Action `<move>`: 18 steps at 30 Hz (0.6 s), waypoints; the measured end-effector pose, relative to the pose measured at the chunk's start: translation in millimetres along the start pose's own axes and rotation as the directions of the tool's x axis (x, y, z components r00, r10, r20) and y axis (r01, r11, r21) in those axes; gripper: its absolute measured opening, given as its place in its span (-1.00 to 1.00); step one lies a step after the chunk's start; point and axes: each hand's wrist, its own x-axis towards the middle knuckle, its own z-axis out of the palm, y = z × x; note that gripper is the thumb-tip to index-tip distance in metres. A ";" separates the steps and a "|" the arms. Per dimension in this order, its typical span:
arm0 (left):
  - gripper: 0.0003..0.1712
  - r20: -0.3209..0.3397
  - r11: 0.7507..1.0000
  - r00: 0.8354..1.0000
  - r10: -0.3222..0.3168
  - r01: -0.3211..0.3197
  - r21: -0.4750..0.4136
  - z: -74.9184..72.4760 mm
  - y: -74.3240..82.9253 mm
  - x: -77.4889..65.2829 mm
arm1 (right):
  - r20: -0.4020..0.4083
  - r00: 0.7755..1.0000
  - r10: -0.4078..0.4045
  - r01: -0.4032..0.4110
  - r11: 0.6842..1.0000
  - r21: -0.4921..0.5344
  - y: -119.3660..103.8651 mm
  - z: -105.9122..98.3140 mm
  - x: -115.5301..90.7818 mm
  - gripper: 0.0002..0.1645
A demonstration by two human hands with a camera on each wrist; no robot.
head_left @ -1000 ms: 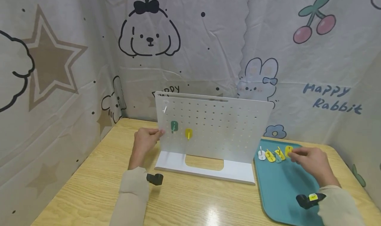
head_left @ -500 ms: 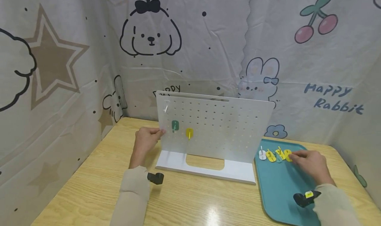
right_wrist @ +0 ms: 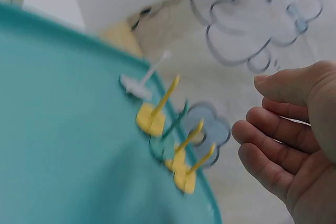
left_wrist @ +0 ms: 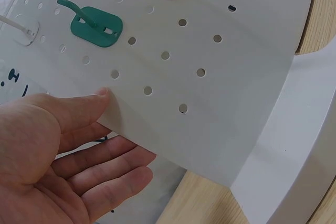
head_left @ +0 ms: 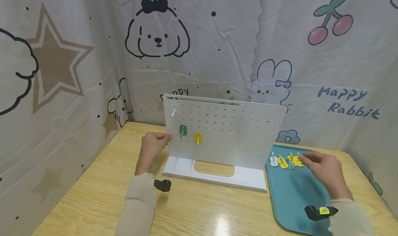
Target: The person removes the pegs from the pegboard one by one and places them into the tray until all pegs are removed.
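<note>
My left hand (head_left: 152, 144) pinches the left edge of a white pegboard (head_left: 230, 142), thumb (left_wrist: 84, 109) on the front face and fingers behind it. A white hook (head_left: 174, 109), a green hook (left_wrist: 100, 27) and a yellow hook (head_left: 198, 138) are mounted at the board's left side. My right hand (head_left: 323, 167) hovers over the teal tray (head_left: 298, 198), fingers loosely bent and holding nothing. Just left of its fingertips lies a yellow hook (right_wrist: 185, 178), apart from the hand. It ends a row with a white hook (right_wrist: 135, 87), a green hook (right_wrist: 160, 148) and other yellow hooks (right_wrist: 151, 121).
The pegboard stands on a white base (head_left: 248, 179) with a cut-out, on a wooden table (head_left: 192, 208). The tray lies against the base's right side. Printed cloth (head_left: 217, 56) hangs behind and along both sides.
A second ago my right hand held a yellow hook above the tray. It set the hook down at the row's right end, let go and lifted slightly away. My left hand stays put.
</note>
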 end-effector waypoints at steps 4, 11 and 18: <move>-0.59 -0.004 1.000 1.000 -0.012 0.012 0.004 -0.5 2.0 -0.5 | -0.026 0.999 -0.046 0.047 0.997 0.061 -18.6 2.2 -12.0 -0.29; -0.58 -0.001 1.000 1.000 -0.013 0.013 0.002 -0.7 2.3 -0.2 | -0.011 0.986 -0.168 0.169 0.983 0.077 -48.7 9.3 -24.6 -0.38; -0.59 -0.006 1.000 1.000 -0.009 0.009 0.012 0.6 1.8 -0.4 | -0.031 0.960 -0.279 0.281 0.955 0.095 -70.3 14.5 -32.0 -0.48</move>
